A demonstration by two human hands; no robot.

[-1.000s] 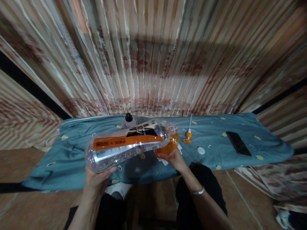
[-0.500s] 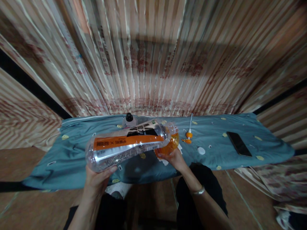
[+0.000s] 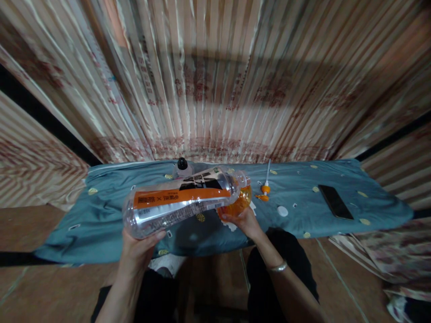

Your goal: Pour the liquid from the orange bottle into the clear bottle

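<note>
My left hand (image 3: 139,249) is closed around the base of a large clear plastic bottle (image 3: 182,197) with an orange, silver and black label. The bottle lies almost level in the air, its neck pointing right. Its mouth sits at the top of a clear orange bottle (image 3: 235,205), which my right hand (image 3: 244,220) grips low on its side. Whether the two mouths touch, I cannot tell. Right of the orange bottle, an orange pump head (image 3: 265,190) with a white tube lies on the blue cloth. Part of the orange bottle is hidden behind the large bottle's neck.
A clear bottle with a black cap (image 3: 182,164) stands behind the large bottle. A white round disc (image 3: 282,211) and a black phone (image 3: 336,202) lie to the right on the blue cloth (image 3: 101,224). A striped curtain (image 3: 215,89) hangs behind.
The large bottle has shifted very slightly right and up at its base, with my left hand. My right hand and the orange bottle have barely moved.
</note>
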